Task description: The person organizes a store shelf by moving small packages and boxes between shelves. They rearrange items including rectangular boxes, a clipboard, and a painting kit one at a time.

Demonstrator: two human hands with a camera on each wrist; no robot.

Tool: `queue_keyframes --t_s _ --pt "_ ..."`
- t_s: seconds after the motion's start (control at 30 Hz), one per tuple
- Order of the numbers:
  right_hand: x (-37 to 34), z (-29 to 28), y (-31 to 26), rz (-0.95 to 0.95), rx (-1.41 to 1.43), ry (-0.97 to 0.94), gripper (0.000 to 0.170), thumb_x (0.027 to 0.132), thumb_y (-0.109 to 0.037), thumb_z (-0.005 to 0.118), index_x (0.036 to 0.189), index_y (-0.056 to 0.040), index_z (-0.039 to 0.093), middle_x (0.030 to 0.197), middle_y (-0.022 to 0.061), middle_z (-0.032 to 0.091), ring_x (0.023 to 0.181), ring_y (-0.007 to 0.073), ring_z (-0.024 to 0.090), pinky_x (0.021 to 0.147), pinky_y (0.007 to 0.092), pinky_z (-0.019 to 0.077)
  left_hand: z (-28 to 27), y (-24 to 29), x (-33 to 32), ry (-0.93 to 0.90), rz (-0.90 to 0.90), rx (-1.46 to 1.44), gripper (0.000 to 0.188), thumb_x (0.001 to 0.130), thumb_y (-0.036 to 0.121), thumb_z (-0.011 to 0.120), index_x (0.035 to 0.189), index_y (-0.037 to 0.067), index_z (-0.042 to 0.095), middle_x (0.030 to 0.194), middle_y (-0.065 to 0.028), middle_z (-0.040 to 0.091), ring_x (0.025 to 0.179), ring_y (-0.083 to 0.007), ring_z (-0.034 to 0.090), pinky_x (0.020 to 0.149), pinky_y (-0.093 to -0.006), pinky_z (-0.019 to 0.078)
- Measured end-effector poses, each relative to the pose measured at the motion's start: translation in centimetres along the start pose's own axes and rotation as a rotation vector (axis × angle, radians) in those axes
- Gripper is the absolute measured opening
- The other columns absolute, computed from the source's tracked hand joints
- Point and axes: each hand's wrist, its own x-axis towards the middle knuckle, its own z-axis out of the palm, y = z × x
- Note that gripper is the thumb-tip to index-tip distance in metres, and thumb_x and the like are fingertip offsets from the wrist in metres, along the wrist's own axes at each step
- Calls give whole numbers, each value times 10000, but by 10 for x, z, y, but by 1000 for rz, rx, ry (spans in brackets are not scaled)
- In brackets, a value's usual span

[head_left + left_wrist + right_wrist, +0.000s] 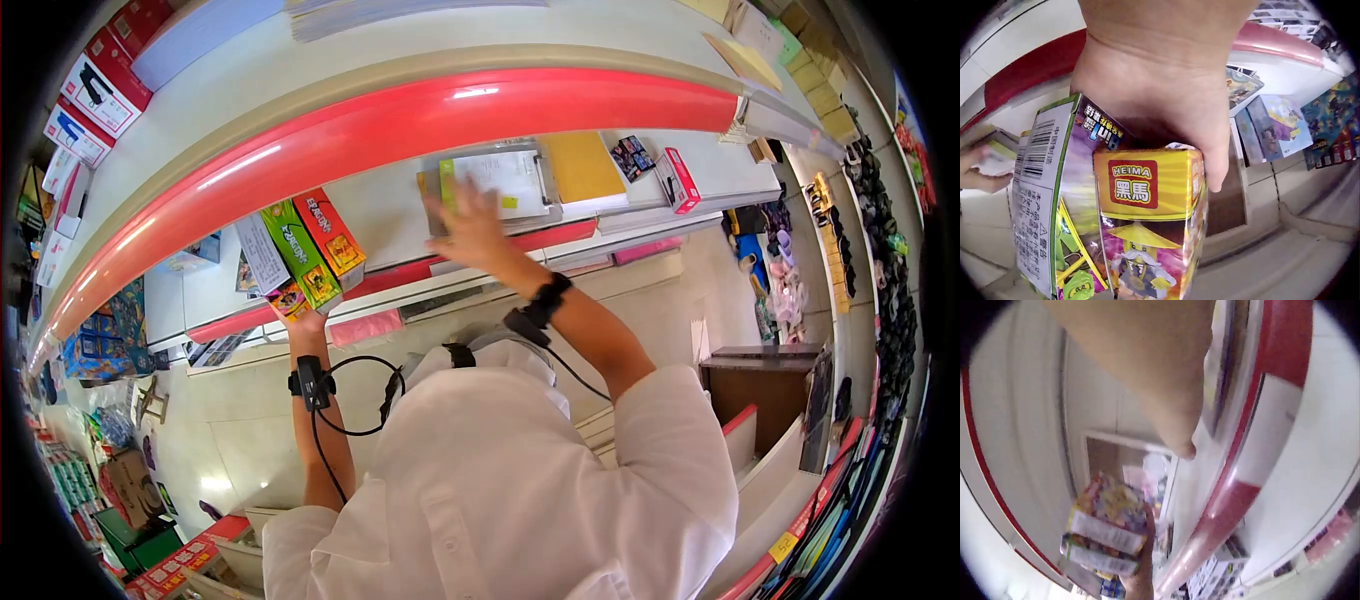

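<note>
My left hand [305, 322] grips several small printed boxes from beneath; a green box [303, 256] and an orange-red box [330, 236] show in the head view. The left wrist view has this hand [1160, 94] over a yellow-topped box [1142, 187] with a bearded toy figure, beside a box [1038, 194] with a barcode side. Blurred and with fingers spread, my right hand [470, 232] is over the shelf edge by a clipboard with papers [510, 180]; contact is unclear. In the right wrist view that hand [1172, 419] shows partly, with the held boxes [1107, 528] below.
A red-edged upper shelf [480, 100] arches over the lower counter. Right of the clipboard lie a brown envelope [582, 168], a dark patterned packet [632, 158] and a red-and-white box [678, 180]. A grey-blue box [1275, 128] stands near the left hand. Hanging goods line the far right.
</note>
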Motion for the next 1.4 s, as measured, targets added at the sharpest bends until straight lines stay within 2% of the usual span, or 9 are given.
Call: queue_keyframes --t_s 0.13,0.2,0.3,0.6,1.0,1.23,1.3,1.37,1.4 --pt "17 30 -22 51 -35 -112 613 733 -419 583 1293 -221 434 1444 172 157 1320 455 53 864 784 -12 6 -2 -7 -148 -15 -20 553 859 476 415 1242 78 445 1255 -132 484 1137 -352 460 973 -581 315" --pt "26 35 -11 70 -77 -144 578 748 -387 564 1287 -215 444 1453 152 151 1321 452 50 850 793 -17 31 -11 -10 52 92 65 608 855 489 414 1283 57 403 1309 -155 430 1196 -365 403 1006 -583 270" --pt "26 26 12 43 -130 -185 546 767 -344 536 1290 -222 440 1455 127 161 1321 454 43 853 793 -21 28 -13 -10 95 132 141 538 858 470 412 1216 73 469 1228 -127 501 1090 -339 490 933 -537 370" --pt "21 -8 97 64 -215 -348 560 797 -268 504 1337 -275 359 1470 72 128 1332 425 54 936 747 19 31 -10 -9 98 106 120 527 841 496 418 1174 97 504 1166 -114 547 1018 -340 537 838 -554 438" --pt "-24 -66 203 158 -252 -285 550 784 -217 508 1319 -245 388 1457 -2 186 1346 335 122 1000 684 74 -15 0 6 115 57 142 488 854 469 401 1140 90 513 1131 -120 558 984 -336 549 812 -544 447" --pt "-43 -79 225 249 -238 -253 618 753 -90 507 1334 -237 357 1468 9 161 1351 290 142 1023 646 101 34 -17 -2 -20 24 52 566 821 571 433 1143 116 533 1128 -111 571 975 -337 547 832 -505 442" --pt "-30 -69 215 296 -499 -169 575 760 -143 556 1308 -210 394 1417 110 274 1314 304 243 1038 595 156 24 -17 8 -49 47 10 588 813 594 438 1152 123 532 1134 -103 569 993 -330 538 850 -490 434" --pt "-4 -58 184 124 -347 74 538 779 -263 610 1278 -179 429 1300 150 426 1244 294 365 984 493 329 36 -33 19 -14 71 -5 594 817 599 434 1166 127 526 1149 -95 560 1017 -318 524 869 -471 424" --pt "11 -47 162 266 243 -12 562 767 -349 627 1267 -170 443 1249 133 471 1218 276 393 919 447 390 49 -43 21 2 73 0 595 821 599 430 1175 129 521 1159 -91 554 1031 -311 515 880 -460 418"
